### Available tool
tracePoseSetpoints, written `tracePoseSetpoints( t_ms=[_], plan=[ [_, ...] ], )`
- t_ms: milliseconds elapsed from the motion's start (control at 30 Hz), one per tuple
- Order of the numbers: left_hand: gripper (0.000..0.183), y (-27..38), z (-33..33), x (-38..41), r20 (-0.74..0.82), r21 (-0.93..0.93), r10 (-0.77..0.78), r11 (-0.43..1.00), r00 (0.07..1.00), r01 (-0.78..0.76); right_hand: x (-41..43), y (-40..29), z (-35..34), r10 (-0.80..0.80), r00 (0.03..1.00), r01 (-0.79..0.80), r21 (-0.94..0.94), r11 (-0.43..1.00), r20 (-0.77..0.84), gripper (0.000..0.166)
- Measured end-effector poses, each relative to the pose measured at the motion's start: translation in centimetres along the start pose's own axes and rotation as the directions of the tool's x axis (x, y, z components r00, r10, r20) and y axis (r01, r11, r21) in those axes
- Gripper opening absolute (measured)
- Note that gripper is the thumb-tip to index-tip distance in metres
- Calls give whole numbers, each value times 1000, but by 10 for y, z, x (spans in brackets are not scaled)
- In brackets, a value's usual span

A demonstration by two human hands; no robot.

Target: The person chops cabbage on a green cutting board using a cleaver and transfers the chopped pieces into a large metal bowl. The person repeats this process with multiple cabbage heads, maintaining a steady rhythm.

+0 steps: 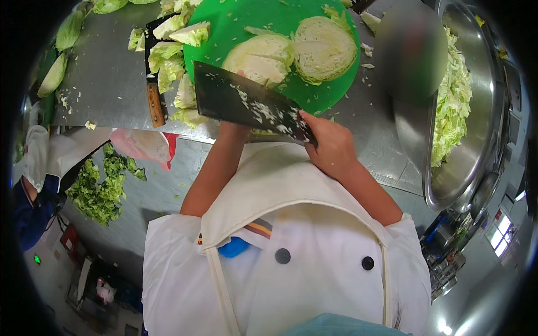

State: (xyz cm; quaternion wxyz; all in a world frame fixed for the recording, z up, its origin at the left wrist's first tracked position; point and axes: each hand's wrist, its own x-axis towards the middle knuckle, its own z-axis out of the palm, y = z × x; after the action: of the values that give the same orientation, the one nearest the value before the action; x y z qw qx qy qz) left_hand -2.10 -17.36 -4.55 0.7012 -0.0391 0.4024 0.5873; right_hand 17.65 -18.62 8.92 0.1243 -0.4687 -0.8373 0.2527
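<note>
My right hand (pixel 330 140) is closed around the handle end of a broad dark cleaver (pixel 252 103), its blade flecked with cabbage bits. Behind that blade my left hand (pixel 233 127) is largely hidden; the wrist shows below it, and a fingertip appears above its upper edge against a cut piece of cabbage (pixel 260 54). To the right of this piece lies a cabbage half (pixel 325 52), its cut face up. Both rest on a round green cutting board (pixel 229 14).
Cabbage wedges (pixel 168 54) lie left of the board, over a second wooden-handled knife (pixel 156 105). A steel basin (pixel 479 138) of shredded cabbage (pixel 452 109) stands right, beside a blurred patch. Another person's sleeve (pixel 37 147) is at far left, above leafy greens (pixel 98 189).
</note>
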Motion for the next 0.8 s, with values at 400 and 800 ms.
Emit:
tracePoseSetpoints(
  t_ms=[400,800],
  plan=[
    [35,4,46,-29,-180,224,232,956,956,-190,40,13,32,97,987,-88,-74,993,129,28],
    [41,14,24,-12,-235,211,205,965,950,-156,9,5,3,-19,994,34,147,989,-106,35]
  ],
)
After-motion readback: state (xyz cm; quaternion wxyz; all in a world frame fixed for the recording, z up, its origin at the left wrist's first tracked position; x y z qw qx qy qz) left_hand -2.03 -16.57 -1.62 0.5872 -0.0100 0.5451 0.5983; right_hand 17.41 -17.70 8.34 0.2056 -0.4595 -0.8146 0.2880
